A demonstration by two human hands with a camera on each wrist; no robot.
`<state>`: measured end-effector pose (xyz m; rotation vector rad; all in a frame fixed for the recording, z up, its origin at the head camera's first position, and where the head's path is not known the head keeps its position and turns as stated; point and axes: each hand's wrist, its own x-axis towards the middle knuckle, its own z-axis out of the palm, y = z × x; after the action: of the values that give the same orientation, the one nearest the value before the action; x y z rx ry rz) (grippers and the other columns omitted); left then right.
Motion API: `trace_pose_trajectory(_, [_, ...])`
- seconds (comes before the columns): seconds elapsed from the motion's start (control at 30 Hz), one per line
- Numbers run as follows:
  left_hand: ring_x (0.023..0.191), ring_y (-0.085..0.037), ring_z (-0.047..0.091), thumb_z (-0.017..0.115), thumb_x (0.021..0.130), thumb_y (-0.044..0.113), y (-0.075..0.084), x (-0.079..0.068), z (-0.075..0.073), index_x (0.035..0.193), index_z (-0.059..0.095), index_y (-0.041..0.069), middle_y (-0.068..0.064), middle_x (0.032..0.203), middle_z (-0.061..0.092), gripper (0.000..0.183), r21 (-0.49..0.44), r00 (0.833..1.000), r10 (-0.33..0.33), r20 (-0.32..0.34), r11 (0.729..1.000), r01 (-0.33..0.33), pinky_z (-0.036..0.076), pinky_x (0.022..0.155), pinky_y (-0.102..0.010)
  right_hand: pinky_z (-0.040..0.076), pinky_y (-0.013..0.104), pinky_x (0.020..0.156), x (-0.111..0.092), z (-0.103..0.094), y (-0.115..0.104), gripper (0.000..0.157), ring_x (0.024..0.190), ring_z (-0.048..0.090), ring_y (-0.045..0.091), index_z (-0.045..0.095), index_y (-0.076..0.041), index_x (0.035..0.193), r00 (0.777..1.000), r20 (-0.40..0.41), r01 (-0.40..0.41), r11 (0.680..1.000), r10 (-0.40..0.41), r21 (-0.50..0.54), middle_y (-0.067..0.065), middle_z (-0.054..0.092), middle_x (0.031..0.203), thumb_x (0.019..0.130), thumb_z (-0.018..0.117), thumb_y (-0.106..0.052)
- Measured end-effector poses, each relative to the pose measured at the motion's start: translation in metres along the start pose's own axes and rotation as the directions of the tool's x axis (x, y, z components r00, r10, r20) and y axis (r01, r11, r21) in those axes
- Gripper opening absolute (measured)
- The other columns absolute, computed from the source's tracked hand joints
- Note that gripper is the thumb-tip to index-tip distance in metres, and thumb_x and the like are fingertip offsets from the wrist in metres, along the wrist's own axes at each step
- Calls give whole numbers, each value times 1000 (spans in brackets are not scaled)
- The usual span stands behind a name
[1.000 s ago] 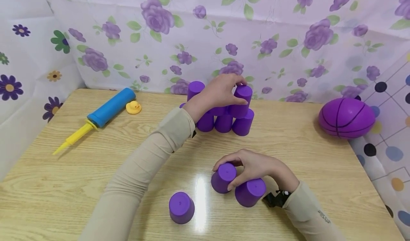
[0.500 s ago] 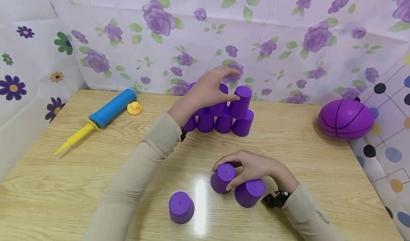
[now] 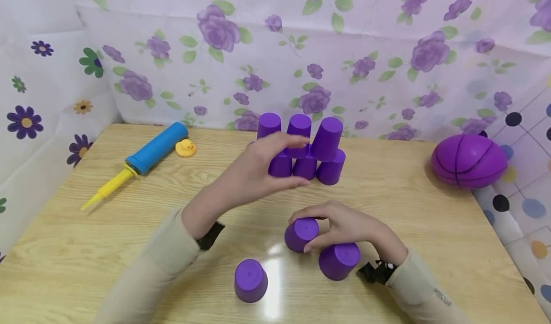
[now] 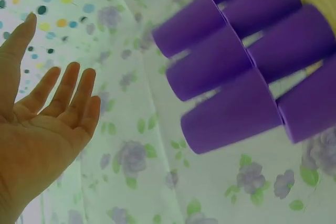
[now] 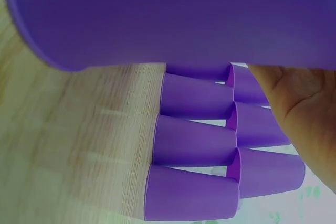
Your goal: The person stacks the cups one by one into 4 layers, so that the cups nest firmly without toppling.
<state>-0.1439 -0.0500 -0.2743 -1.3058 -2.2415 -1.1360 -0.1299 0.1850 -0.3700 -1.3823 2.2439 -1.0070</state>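
Note:
In the head view my left hand [image 3: 247, 173] is held in the air with fingers spread and nothing between them, overlapping the left part of a purple cup stack. That stack has three upside-down cups, such as the right-hand upper cup [image 3: 327, 139], over a lower row of several, including the end cup [image 3: 330, 167]. The left wrist view shows my left hand [image 4: 50, 114] apart from the upper cups [image 4: 231, 114]. With thumb and fingers, my right hand [image 3: 346, 226] grips an upside-down purple cup [image 3: 301, 235] in front of the stack. Another cup [image 3: 339, 262] stands close below that hand.
A lone purple cup [image 3: 251, 281] stands near the front of the wooden table [image 3: 387, 190]. At the left lie a blue and yellow hand pump [image 3: 157, 149] and a yellow toy duck [image 3: 186, 148]. A purple ball [image 3: 469, 161] rests at the right edge.
My left hand has let go of the right-hand upper cup and drawn back left and toward me. The cup in my right hand has risen slightly and tilted.

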Motion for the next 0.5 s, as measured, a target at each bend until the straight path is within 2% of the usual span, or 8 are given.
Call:
trace_pose_trajectory(0.07, [109,-14,55,80,73,23,7,-14,-1,121,57,2,-7,118,61,56,-46,999,24,25,999,-23,45,95,-26,46,28,94,2,-2,0,49,108,58,6,58,-19,124,1000,-14,-3,1000,3,-8,-10,63,116,81,72,-38])
trace_pose_trajectory(0.13, [110,-14,55,80,74,23,12,-30,-4,120,59,4,-4,117,61,54,-109,996,28,83,994,-19,45,95,-26,45,29,96,4,-3,-2,51,112,56,8,57,-20,126,999,-38,-3,1000,2,-23,-8,61,120,80,72,-38])
trace_pose_trajectory(0.23, [105,-10,57,78,76,25,15,-54,-11,118,60,10,3,112,62,48,-195,979,-4,202,980,44,47,91,-25,45,31,97,3,-4,-7,56,116,55,12,55,-19,129,997,-78,4,1000,-5,-16,-5,59,125,79,74,-35])
trace_pose_trajectory(0.37, [99,-7,57,73,80,33,14,-81,-17,116,61,17,9,107,62,41,-239,946,-55,318,961,136,48,87,-25,44,31,99,-2,-9,-19,61,119,53,14,54,-17,131,991,-136,-6,1000,5,-14,-4,57,128,76,78,-29])
trace_pose_trajectory(0.43, [101,-6,56,71,81,36,15,-91,-16,117,60,20,11,110,62,41,-251,923,-70,379,952,176,47,89,-24,44,29,98,-5,-15,-25,63,119,53,14,54,-16,131,986,-166,-1,999,-5,-35,-2,58,128,73,80,-23])
trace_pose_trajectory(0.5, [104,-4,55,72,79,37,17,-99,-15,119,59,22,12,113,60,45,-240,888,-87,452,947,214,46,91,-25,44,27,98,-6,-20,-29,65,119,53,14,54,-13,130,982,-185,19,998,-31,-67,0,58,128,71,81,-18])
